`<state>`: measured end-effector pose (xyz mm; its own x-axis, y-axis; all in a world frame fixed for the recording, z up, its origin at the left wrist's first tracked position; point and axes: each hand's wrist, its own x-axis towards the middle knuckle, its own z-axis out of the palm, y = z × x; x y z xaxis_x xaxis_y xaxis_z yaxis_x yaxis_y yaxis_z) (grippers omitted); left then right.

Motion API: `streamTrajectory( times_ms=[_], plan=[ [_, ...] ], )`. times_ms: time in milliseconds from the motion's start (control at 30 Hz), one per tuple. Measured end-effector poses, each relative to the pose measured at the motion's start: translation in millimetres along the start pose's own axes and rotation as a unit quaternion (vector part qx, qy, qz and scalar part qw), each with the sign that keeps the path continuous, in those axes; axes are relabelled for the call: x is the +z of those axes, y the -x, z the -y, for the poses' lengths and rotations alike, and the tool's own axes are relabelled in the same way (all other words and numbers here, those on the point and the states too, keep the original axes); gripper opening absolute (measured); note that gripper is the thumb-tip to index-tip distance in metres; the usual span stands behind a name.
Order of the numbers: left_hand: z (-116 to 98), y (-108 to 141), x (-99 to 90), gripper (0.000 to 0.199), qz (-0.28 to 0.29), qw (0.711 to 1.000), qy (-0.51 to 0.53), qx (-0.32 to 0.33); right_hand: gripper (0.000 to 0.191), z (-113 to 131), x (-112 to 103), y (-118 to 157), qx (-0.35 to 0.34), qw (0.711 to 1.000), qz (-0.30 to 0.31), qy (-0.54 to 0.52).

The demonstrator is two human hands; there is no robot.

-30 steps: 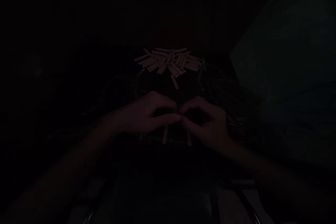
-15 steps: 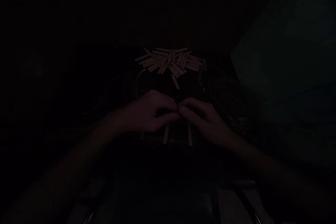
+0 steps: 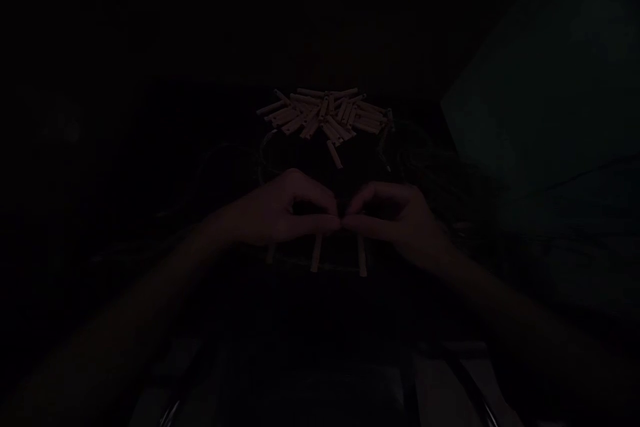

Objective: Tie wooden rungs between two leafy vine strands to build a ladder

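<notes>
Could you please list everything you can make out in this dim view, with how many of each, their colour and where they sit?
heap of short sticks: too many to count, pale tan, far centre
lone stick: one, pale tan, just below the heap
sticks below the hands: three, pale tan, side by side
dark panel: one, dim teal, upper right
left hand: one, dim, centre left
right hand: one, dim, centre right, fingertips meeting the left hand's

Dim workspace with pale sticks point(image 3: 325, 115)
</notes>
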<state>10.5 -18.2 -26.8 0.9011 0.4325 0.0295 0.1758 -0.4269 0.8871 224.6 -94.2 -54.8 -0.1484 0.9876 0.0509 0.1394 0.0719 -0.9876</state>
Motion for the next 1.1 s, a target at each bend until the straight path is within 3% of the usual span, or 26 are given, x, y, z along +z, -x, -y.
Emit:
streamTrajectory(
  times_ms=[467, 700, 900, 1100],
  plan=[
    [2.8, -1.1, -2.0, 0.027, 0.059, 0.989, 0.128, -0.053, 0.022, -13.0, -0.4, 0.8, -0.026, 0.993, 0.066, -0.090],
    [4.6, -0.6, -0.7, 0.028, 0.034, 0.992, 0.119, -0.024, 0.024, -3.3, -1.0, 4.5, -0.049, 0.997, 0.051, -0.015],
    [5.4, -0.2, -1.7, 0.026, 0.033, 0.995, 0.094, -0.018, 0.019, -2.0, 2.3, 6.8, -0.043, 0.999, 0.021, -0.025],
    [5.7, 0.4, 2.9, 0.031, 0.020, 0.998, 0.034, -0.058, 0.022, -4.3, 1.7, 6.8, -0.059, 0.998, 0.020, 0.011]
  ],
)
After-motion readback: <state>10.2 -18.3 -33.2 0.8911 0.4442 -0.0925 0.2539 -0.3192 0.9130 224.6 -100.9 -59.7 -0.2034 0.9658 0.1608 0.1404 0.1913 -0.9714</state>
